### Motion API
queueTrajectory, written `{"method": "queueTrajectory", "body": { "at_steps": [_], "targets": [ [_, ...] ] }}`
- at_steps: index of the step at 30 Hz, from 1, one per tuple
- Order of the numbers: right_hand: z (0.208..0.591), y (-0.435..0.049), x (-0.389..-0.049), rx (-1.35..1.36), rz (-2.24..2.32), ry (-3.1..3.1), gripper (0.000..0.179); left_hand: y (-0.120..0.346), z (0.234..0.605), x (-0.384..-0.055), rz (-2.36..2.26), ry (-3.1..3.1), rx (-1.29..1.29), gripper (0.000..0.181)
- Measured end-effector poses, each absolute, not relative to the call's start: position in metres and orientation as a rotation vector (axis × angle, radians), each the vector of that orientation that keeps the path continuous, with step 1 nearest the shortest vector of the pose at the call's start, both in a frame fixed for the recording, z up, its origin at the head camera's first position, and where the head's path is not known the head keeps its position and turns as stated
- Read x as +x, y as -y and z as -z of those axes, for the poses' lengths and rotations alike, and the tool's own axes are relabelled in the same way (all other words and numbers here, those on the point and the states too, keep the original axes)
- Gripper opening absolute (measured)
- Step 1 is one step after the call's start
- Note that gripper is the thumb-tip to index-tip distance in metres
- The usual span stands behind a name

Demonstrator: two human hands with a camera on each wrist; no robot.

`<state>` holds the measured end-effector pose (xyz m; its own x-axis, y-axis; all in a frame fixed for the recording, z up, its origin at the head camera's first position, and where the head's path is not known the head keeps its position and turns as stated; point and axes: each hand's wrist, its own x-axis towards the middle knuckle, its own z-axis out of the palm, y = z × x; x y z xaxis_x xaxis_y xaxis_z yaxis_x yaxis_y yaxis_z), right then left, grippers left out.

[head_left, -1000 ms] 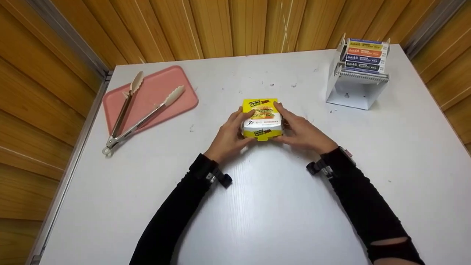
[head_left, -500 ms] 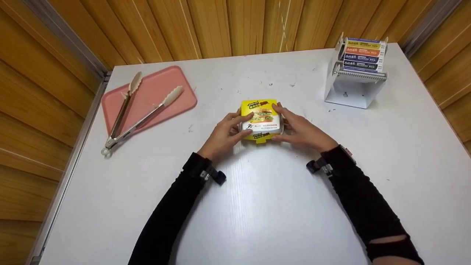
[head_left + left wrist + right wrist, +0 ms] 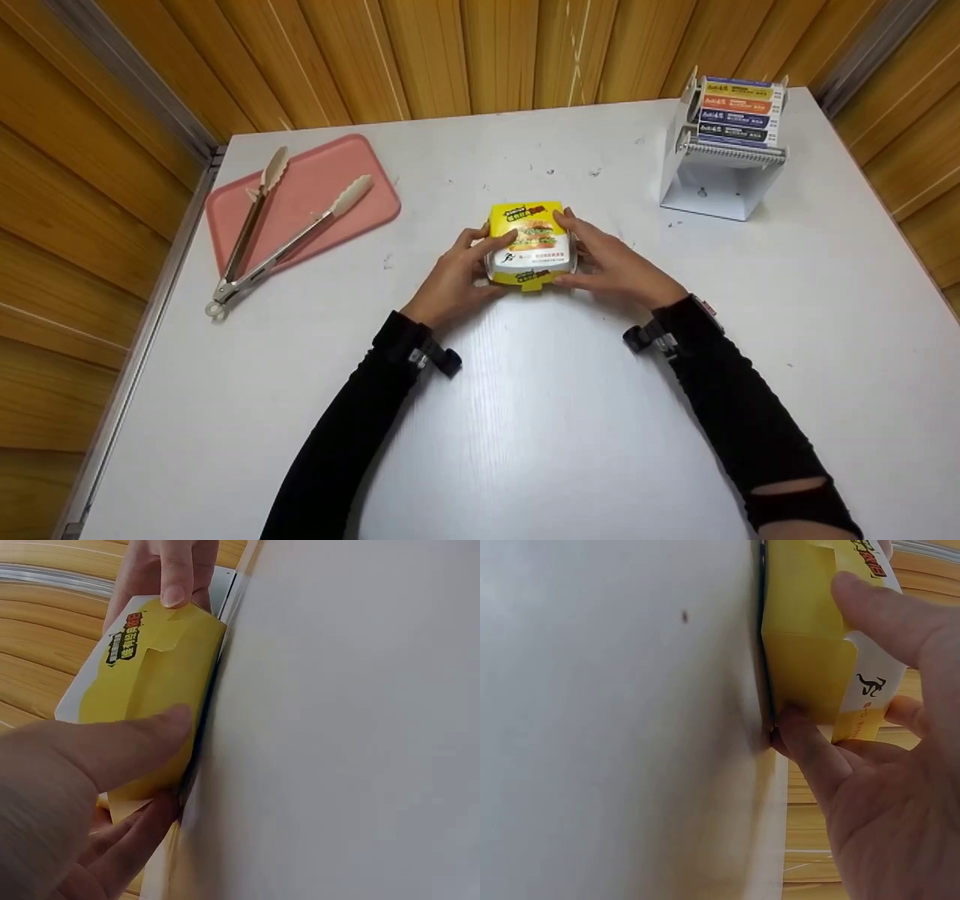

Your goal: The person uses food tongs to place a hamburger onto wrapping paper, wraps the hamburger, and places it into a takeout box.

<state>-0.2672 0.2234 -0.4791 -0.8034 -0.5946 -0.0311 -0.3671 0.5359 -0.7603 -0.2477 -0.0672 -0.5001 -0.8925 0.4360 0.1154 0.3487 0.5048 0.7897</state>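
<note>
A yellow and white burger box (image 3: 531, 238) with a printed burger on its lid sits closed on the white table, its front tab toward the person. My left hand (image 3: 456, 276) grips the box's left side, one finger lying on the lid. In the left wrist view the left thumb (image 3: 142, 744) presses the yellow front face. From the right, my right hand (image 3: 619, 264) holds the box by its side and front corner. The right wrist view shows that thumb (image 3: 881, 611) on the front near the tab and other fingers along the side and lower edge.
Metal tongs (image 3: 255, 274) with pale tips lie spread across a pink tray (image 3: 356, 154) at the back left. A white dispenser (image 3: 720, 176) holding colourful label rolls stands at the back right. A wood-panelled wall (image 3: 495, 56) borders the table (image 3: 540, 420).
The left hand moved slightly left and its thumb shifted over the front of the box, then lower. The right hand keeps its hold. The box has barely moved.
</note>
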Motion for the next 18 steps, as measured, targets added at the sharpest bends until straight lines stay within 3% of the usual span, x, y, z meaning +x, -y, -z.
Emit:
{"method": "queueTrajectory", "body": {
  "at_steps": [7,18],
  "targets": [
    [0.4796,-0.22,-0.2674,-0.799,1.064,-2.535,0.112,0.062,0.5026,-0.2467,-1.382,-2.674,0.636,0.083],
    [0.481,-0.2154,-0.2647,-0.771,1.14,-2.59,0.107,0.0597,0.5019,-0.2431,-1.244,-2.771,0.659,0.083]
  ]
}}
